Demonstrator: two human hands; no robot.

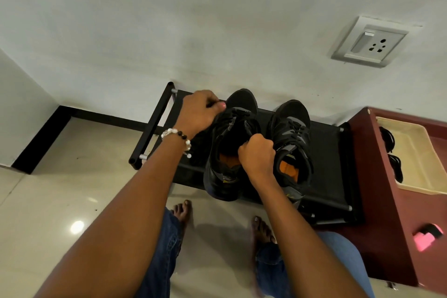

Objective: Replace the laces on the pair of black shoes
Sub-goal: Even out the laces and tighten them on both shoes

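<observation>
- Left hand [198, 113]: grip closed, pinching a lace [238, 113] of the left shoe [227, 152] on the rack [329, 152].
- Right hand [257, 156]: grip closed on that shoe's tongue.
- Second shoe [292, 138]: on the rack, just beside.

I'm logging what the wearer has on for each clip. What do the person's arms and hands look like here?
Both forearms are bare, with no sleeves or gloves in view. The left hand has a beaded bracelet at its wrist, mixing clear whitish beads with a few dark ones, and a pink-painted thumbnail. The right hand shows no ring, watch or bracelet.
</observation>
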